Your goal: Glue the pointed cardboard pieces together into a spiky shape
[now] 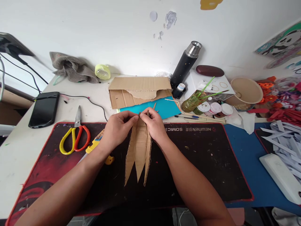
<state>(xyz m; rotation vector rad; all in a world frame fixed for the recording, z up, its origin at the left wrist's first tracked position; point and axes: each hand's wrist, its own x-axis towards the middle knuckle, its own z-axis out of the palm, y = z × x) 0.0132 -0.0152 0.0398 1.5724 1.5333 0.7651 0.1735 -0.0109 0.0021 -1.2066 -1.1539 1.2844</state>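
Three long pointed cardboard strips [140, 150] fan out toward me over a black desk mat [202, 157]. My left hand [118, 128] and my right hand [154, 124] both pinch the strips together at their far ends, fingers closed, thumbs nearly touching. A thin stick or pin shows between the fingertips, too small to name. Behind the hands lies a teal sheet [164, 108] and folded cardboard pieces [139, 91].
Scissors [75, 135] with yellow and orange handles and a yellow cutter [96, 146] lie left on the mat. A phone [44, 109], a grey rag [71, 67], a black flask [187, 62], a brush jar [194, 102], paint pots, a paper bowl [245, 91] and paper strips [285, 138] crowd the desk.
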